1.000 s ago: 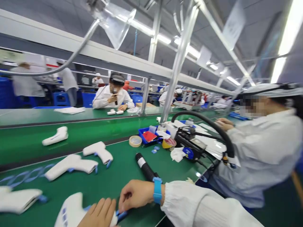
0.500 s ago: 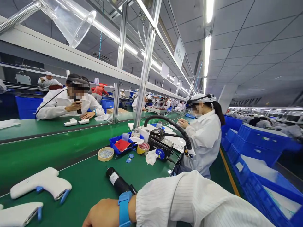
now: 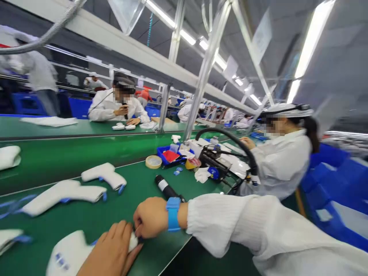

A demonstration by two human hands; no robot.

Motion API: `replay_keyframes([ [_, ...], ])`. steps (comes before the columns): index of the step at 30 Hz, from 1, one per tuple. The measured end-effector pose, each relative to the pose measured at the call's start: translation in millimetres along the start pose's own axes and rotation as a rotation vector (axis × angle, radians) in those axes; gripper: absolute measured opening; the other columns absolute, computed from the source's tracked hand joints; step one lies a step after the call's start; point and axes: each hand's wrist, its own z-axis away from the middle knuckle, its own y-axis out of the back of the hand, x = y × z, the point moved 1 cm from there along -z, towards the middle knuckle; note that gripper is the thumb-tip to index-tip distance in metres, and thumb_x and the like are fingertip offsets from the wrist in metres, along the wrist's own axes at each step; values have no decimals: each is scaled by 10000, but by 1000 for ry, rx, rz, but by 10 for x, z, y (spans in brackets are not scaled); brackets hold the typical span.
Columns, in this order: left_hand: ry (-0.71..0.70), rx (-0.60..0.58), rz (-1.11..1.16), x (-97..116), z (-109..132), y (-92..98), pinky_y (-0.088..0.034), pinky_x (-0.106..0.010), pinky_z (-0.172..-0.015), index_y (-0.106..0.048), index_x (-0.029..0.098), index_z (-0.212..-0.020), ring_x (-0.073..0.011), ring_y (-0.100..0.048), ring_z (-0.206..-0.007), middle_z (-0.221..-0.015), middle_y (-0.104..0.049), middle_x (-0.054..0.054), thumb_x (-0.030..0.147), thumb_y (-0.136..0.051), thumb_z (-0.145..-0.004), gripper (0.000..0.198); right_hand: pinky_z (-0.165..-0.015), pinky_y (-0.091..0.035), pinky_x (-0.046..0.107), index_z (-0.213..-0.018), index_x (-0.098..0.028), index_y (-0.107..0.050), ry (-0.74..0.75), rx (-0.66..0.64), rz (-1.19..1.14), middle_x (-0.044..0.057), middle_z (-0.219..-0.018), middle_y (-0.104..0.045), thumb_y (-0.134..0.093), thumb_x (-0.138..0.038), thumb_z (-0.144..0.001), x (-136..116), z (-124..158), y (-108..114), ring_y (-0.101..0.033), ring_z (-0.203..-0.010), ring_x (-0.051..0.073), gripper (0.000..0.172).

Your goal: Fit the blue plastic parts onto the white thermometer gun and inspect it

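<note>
The person's right hand [image 3: 151, 217], with a blue wristband [image 3: 173, 214] below a white pleated sleeve [image 3: 230, 226], curls its fingers around the nose of a white pistol-shaped plastic device [image 3: 67, 255] at the bottom of the frame. The left hand [image 3: 107, 249] closes from below on the same nose, so both hands are grasping it, and the device lies on a green conveyor belt [image 3: 135, 207]. Just above, two similar white devices [image 3: 105, 176] rest with blue parts at their tips, and another lies at the left edge. Farther right stand a black cylinder with a white label [image 3: 163, 188], a roll of tape [image 3: 153, 161], a blue tray [image 3: 169, 155] holding red items, and a black bench tool [image 3: 214, 161] with a curved hose. A co-worker [image 3: 284, 161] in a white coat sits at right, with blue crates [image 3: 327, 168] beyond. Another co-worker [image 3: 116, 105] faces the camera across the line at upper left.
</note>
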Motion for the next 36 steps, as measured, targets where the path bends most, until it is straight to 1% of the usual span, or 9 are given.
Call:
replay_keyframes([
  [3, 83, -164, 29, 160, -57, 295, -464, -463, -721, -623, 101, -970, -314, -553, -819, -910, -607, -159, 348, -389, -902, 347, -458, -353, 261, -736, -191, -659, -1, 61, 29, 38, -734, -669, -614, -231, -717, -65, 113, 53, -628, -711, 226, 63],
  [9, 98, -125, 58, 199, -40, 355, -423, -467, -702, -568, 72, -970, -313, -487, -803, -897, -556, -169, 414, -299, -918, 438, -561, -442, 296, -694, -172, -663, 26, 136, 39, 86, -745, -680, -626, -163, -694, -132, 152, 31, -642, -740, 267, 38],
  [13, 128, -146, 222, 212, -32, 410, -399, -492, -726, -559, 50, -979, -335, -470, -833, -940, -551, -198, 388, -402, -895, 381, -582, -451, 311, -664, -162, -665, 36, 167, 31, 105, -729, -676, -664, -140, -669, -147, 120, 27, -640, -744, 282, 22],
  [18, 213, -46, 390, 160, -13, 469, -383, -461, -718, -578, 101, -927, -321, -476, -820, -908, -555, -151, 332, -572, -820, 255, -574, -424, 244, -659, -198, -656, 116, 199, -92, 16, -701, -678, -670, -186, -740, 59, 184, 45, -626, -696, 180, 83],
  [22, 419, 228, 688, -118, 6, 693, -363, -436, -780, -551, 163, -859, -271, -475, -835, -878, -530, -76, 349, -640, -767, 226, -655, -456, 259, -810, -194, -630, 82, 331, -160, 16, -829, -672, -518, -217, -870, 360, 248, -55, -607, -761, 163, 129],
  [26, 678, 646, 1088, -441, 94, 1028, -415, -401, -847, -480, 184, -950, -203, -502, -879, -921, -497, -51, 440, -413, -887, 272, -852, -447, 437, -1001, -114, -612, -23, 450, -98, 160, -1047, -609, -470, -108, -856, 446, 273, -304, -554, -990, 293, 203],
  [29, 807, 882, 1388, -495, 212, 1144, -488, -371, -824, -446, 178, -917, -164, -531, -867, -885, -475, -43, 423, -292, -932, 290, -979, -349, 557, -1191, -126, -524, 43, 581, -131, 193, -1257, -481, -551, -179, -837, 247, 340, -485, -416, -1176, 362, 359],
  [33, 1095, 1217, 1948, -316, 363, 1063, -536, -420, -811, -515, 143, -899, -132, -548, -752, -824, -513, -25, 287, -422, -928, 173, -1013, -404, 442, -1353, -294, -276, 349, 647, -532, 64, -1371, -392, -559, -430, -846, -233, 409, -652, -376, -1246, 248, 597],
  [36, 1208, 1338, 2073, -155, 447, 958, -578, -407, -712, -529, 116, -891, -149, -571, -746, -838, -539, -46, 256, -445, -918, 166, -1026, -386, 391, -1335, -347, -282, 415, 744, -724, 6, -1357, -412, -559, -405, -856, -526, 319, -758, -373, -1246, 207, 556],
])
